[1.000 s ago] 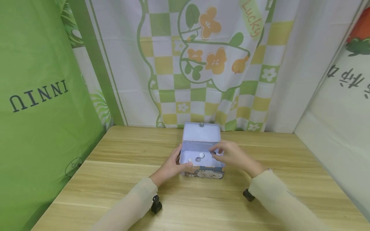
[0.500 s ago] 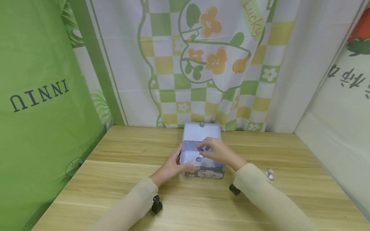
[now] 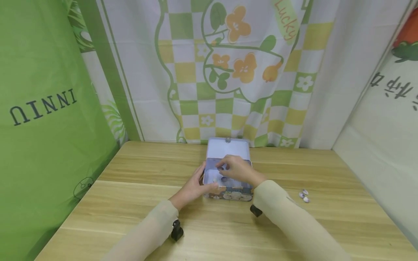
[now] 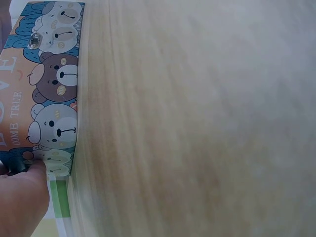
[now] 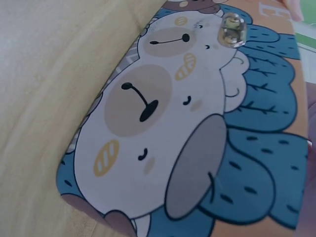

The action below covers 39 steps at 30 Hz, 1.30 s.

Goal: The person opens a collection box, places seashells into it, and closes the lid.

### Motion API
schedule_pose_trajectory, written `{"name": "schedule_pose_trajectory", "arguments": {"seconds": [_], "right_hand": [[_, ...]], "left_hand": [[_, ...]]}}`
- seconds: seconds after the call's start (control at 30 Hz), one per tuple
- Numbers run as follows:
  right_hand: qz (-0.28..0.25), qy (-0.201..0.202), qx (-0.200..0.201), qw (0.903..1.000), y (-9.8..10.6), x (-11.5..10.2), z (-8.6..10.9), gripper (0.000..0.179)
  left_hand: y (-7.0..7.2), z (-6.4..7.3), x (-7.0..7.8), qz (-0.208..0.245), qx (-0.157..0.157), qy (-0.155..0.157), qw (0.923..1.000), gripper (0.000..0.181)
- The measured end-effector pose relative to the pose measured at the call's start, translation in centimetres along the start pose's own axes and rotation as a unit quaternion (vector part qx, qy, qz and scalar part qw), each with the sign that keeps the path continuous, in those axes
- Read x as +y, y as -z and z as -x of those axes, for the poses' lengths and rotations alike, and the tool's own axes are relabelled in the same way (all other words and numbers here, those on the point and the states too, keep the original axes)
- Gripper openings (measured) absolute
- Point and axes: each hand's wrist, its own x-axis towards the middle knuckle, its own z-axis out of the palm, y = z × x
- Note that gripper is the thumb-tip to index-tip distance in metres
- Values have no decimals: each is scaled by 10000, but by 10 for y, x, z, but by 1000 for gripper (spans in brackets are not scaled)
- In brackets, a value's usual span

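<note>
On the box (image 4: 54,98) held by the left hand (image 3: 195,185), COME TRUE (image 4: 16,118) can be read beside larger cropped letters, Lucky (image 3: 286,20) is printed on the checked curtain (image 3: 212,105) beyond both hands, upside-down INNIU (image 3: 43,107) on the green curtain (image 3: 49,163) to their left, and unclear characters (image 3: 394,87) on the white curtain (image 3: 378,145) to their right.

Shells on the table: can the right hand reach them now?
Probably yes: nothing covers the shells, and the open box leaves the right hand room to lift out, though it seems to pinch a dark shell.
</note>
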Motion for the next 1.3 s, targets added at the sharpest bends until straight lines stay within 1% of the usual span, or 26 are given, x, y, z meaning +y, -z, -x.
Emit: {"name": "schedule_pose_trajectory", "arguments": {"seconds": [0.2, 0.43, 0.53, 0.67, 0.8, 1.07, 1.3], "right_hand": [[-2, -192, -129, 9997, -5, 3, -6, 21], [-43, -386, -272, 9989, -7, 2, -7, 28], [-34, -395, -273, 9988, -7, 1, -6, 27], [-37, -245, -259, 9994, -7, 2, -4, 25], [-49, -147, -231, 9996, -3, 1, 0, 24], [92, -148, -52, 9998, 5, 4, 12, 24], [-110, -163, 62, 9998, 17, 9, 26, 25]], "left_hand": [[0, 0, 1, 48, -4, -41, 10000, 103], [-1, 0, 1, 124, -43, -20, 9999, 101], [-1, -1, 0, 101, -37, -26, 9999, 101], [0, -1, 0, 113, -45, -42, 9999, 100], [-1, -2, -2, 183, -70, -90, 9998, 100], [-1, -2, -3, 138, 9, -141, 9998, 101], [-1, -4, -4, 182, -11, -259, 9995, 100]]}}
